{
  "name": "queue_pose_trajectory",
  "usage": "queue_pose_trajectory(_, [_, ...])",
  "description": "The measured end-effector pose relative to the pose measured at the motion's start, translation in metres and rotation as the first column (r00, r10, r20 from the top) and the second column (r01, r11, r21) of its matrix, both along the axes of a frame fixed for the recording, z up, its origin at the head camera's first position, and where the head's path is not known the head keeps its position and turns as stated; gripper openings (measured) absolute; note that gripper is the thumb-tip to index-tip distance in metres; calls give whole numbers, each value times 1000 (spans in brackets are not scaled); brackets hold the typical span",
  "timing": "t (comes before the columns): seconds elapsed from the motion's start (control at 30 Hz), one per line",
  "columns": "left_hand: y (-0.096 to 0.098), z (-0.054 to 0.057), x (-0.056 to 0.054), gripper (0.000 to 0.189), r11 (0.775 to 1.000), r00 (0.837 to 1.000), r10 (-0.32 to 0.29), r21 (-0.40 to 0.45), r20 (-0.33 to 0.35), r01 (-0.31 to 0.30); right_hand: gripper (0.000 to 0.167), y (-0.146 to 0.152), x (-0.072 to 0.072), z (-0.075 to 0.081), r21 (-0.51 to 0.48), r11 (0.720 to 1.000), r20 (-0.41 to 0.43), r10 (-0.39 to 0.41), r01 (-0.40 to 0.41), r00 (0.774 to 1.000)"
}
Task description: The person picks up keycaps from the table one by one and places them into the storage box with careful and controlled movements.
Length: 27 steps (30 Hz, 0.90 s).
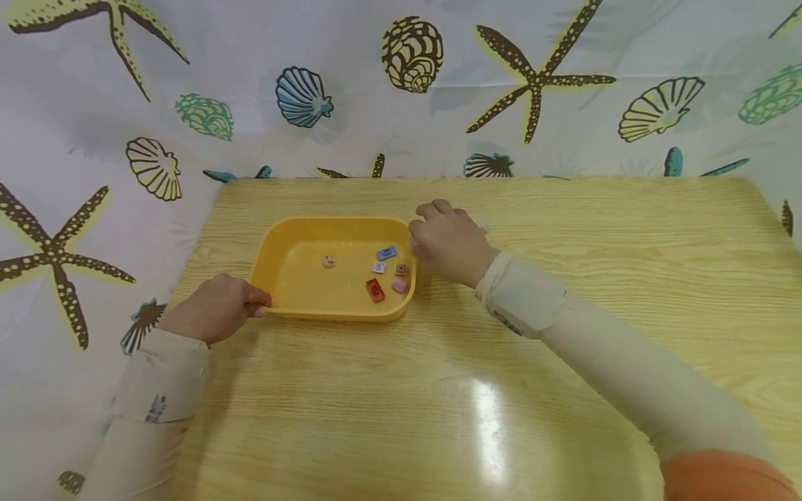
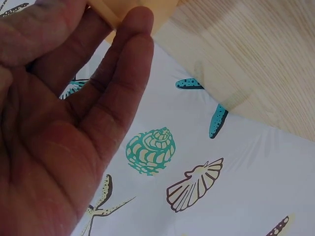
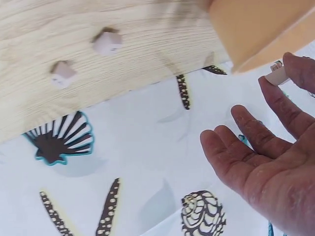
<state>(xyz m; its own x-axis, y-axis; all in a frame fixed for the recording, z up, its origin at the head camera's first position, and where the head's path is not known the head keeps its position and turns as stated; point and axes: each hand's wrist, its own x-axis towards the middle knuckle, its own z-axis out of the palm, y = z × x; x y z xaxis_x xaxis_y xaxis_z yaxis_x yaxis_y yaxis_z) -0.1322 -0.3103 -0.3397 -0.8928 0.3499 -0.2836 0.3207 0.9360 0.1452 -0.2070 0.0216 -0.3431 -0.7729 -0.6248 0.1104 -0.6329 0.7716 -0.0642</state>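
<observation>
A shallow yellow tray (image 1: 332,314) stands on the table's left part. My left hand (image 1: 216,306) grips its near left corner; in the left wrist view the thumb and a finger lie at the rim (image 2: 106,12). Beside the tray's right end, my right hand (image 1: 452,243) pinches a small pale block (image 3: 277,76) between thumb and forefinger, the other fingers loosely spread. Inside the tray lie a blue block (image 1: 386,252), a white one (image 1: 379,267), a brown one (image 1: 402,269), a pink one (image 1: 399,284), a red one (image 1: 374,290) and a beige piece (image 1: 328,261).
Two small pale blocks, one (image 3: 107,43) beside the other (image 3: 62,74), lie on the wooden table (image 1: 595,278); the right hand mostly hides them in the head view. A white cloth (image 1: 363,42) with shells and starfish hangs along the table's back and left edges.
</observation>
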Motion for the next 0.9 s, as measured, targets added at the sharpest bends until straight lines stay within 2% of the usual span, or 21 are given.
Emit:
queue_pose_trajectory(0.07, [-1,0,0,13,1000,1000,-22,10,-13,22,21,-8,0,1,4,1000,-4,11,-11,1000])
queue_pose_trajectory(0.23, [-1,0,0,13,1000,1000,-25,15,-9,25,21,-22,1,5,-1,999,-9,38,-38,999])
queue_pose_trajectory(0.5, [-1,-1,0,12,1000,999,-30,5,-20,30,24,-36,1,9,-3,999,39,43,-43,998])
queue_pose_trajectory(0.9, [1,3,-1,17,999,998,39,-23,50,-38,29,-31,-1,3,19,1000,59,20,-21,998])
